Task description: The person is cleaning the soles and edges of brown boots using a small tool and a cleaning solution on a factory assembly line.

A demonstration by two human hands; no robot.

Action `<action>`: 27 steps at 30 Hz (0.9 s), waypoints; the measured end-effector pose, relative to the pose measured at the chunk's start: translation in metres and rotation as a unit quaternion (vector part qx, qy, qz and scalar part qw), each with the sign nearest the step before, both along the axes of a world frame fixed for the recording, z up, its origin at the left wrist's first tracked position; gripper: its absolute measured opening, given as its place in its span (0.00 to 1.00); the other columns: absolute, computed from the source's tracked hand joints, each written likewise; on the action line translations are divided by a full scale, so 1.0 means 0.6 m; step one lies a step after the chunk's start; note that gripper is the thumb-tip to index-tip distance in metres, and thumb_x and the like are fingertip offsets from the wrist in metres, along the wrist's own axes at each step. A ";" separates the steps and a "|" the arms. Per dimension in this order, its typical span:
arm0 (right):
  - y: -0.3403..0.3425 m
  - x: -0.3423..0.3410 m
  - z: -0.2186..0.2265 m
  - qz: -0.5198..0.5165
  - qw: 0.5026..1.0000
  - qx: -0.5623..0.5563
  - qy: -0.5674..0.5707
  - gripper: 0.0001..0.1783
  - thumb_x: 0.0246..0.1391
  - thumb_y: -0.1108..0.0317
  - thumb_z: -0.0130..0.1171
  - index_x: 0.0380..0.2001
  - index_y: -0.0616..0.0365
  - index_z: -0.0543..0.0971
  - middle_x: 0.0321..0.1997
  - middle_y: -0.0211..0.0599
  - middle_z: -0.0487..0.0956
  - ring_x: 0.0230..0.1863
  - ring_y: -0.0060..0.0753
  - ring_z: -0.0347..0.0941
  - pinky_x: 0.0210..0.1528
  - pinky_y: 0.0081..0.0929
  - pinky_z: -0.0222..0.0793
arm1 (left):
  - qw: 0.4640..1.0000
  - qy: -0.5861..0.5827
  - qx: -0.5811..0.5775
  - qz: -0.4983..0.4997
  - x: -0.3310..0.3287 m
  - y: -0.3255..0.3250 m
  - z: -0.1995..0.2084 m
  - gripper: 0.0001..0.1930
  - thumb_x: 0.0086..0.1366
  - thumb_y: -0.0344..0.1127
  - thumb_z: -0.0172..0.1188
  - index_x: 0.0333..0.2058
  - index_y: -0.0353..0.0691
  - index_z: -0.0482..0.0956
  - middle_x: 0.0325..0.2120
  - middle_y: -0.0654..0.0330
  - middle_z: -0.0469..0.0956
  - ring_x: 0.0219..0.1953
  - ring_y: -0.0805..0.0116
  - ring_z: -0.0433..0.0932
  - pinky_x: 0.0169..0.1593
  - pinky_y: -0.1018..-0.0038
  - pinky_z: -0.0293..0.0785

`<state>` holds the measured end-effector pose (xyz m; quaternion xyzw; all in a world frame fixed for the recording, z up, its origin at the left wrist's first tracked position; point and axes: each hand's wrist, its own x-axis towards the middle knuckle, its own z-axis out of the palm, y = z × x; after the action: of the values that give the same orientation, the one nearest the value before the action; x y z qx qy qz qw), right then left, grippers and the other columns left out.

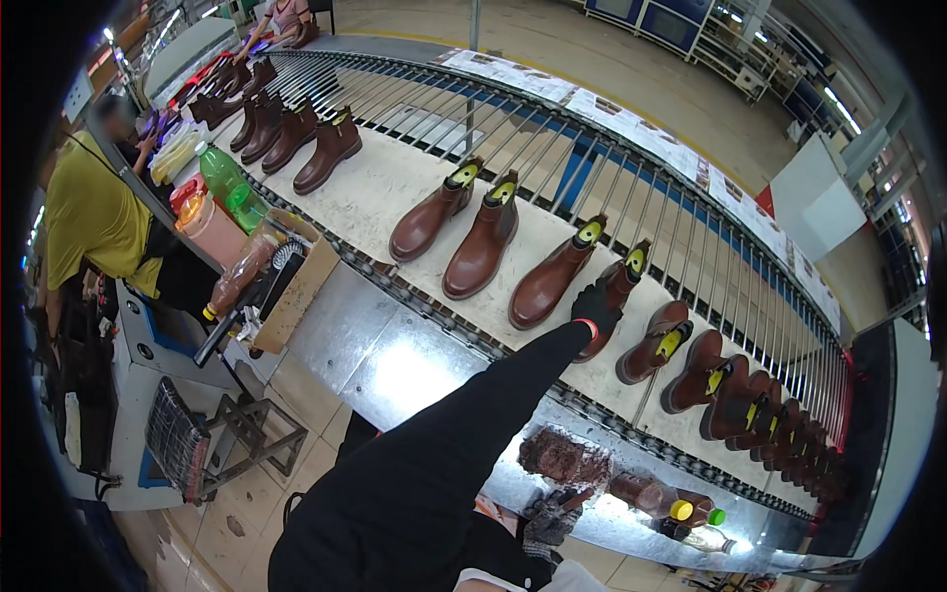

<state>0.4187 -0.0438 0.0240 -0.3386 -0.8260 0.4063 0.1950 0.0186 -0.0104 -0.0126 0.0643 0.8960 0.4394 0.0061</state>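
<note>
My left hand (598,308), in a black glove with a red band at the wrist, is closed on the ankle of a brown ankle boot (621,281) on the conveyor. The boot has yellow-green at its opening, and my hand hides part of it. My left arm in a black sleeve reaches across to it. Low in front of my body, my right hand (550,519), in a stained dark grey glove, appears closed around something brownish that I cannot make out. It is beside a brown, crumbly-looking pad (564,458) on the metal ledge.
Several more brown boots (480,247) stand along the curved roller conveyor (395,183). Bottles with yellow and green caps (646,493) lie on the ledge at right. At left are a cardboard box (296,296), a green bottle (229,183) and a person in yellow (99,207).
</note>
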 end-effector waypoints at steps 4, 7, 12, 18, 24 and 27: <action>0.012 0.027 -0.057 -0.035 0.970 -0.242 0.014 0.36 0.52 0.46 0.53 0.53 0.65 0.61 0.28 0.35 0.69 0.21 0.27 0.68 0.22 0.25 0.66 | 0.998 -0.034 -0.019 -0.047 0.014 -0.025 0.011 0.43 0.40 0.49 0.69 0.53 0.38 0.58 0.37 0.45 0.74 0.39 0.46 0.75 0.42 0.57 0.73; 0.019 0.039 -0.088 -0.029 0.951 -0.292 0.092 0.37 0.50 0.47 0.55 0.53 0.66 0.62 0.32 0.39 0.71 0.27 0.31 0.70 0.28 0.28 0.68 | 0.994 -0.024 0.021 -0.103 0.040 -0.081 0.041 0.41 0.39 0.54 0.68 0.49 0.38 0.62 0.32 0.44 0.76 0.36 0.47 0.77 0.40 0.57 0.73; 0.020 0.026 -0.085 -0.056 0.989 -0.136 0.022 0.28 0.53 0.55 0.55 0.50 0.67 0.66 0.39 0.47 0.74 0.40 0.42 0.72 0.39 0.34 0.70 | 0.988 0.017 0.025 -0.153 0.109 -0.209 0.080 0.36 0.41 0.57 0.67 0.42 0.36 0.70 0.33 0.44 0.77 0.38 0.47 0.77 0.41 0.59 0.72; 0.023 0.016 -0.104 -0.074 0.975 -0.199 0.067 0.28 0.55 0.62 0.53 0.56 0.63 0.62 0.38 0.42 0.74 0.34 0.37 0.72 0.33 0.29 0.70 | 0.989 -0.004 0.005 -0.147 0.254 -0.404 0.123 0.44 0.41 0.60 0.66 0.52 0.37 0.67 0.40 0.45 0.76 0.42 0.49 0.76 0.46 0.63 0.71; 0.019 -0.004 -0.064 -0.007 0.974 -0.216 0.069 0.31 0.55 0.62 0.54 0.58 0.61 0.59 0.38 0.42 0.74 0.32 0.35 0.71 0.31 0.27 0.69 | 0.996 -0.031 0.050 -0.064 0.377 -0.482 0.071 0.41 0.44 0.55 0.67 0.52 0.36 0.67 0.41 0.49 0.76 0.43 0.53 0.76 0.48 0.65 0.71; -0.003 -0.016 -0.033 0.020 0.973 -0.221 0.065 0.32 0.55 0.62 0.54 0.60 0.60 0.57 0.38 0.41 0.74 0.31 0.34 0.71 0.30 0.26 0.68 | 0.997 0.008 0.049 -0.057 0.391 -0.467 0.053 0.37 0.47 0.54 0.67 0.52 0.39 0.67 0.44 0.50 0.74 0.47 0.55 0.73 0.50 0.66 0.68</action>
<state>0.4091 -0.0458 0.0045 -0.3295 -0.7076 0.6040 0.1608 0.2532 -0.2906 0.0191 0.1195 0.8684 0.4808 0.0210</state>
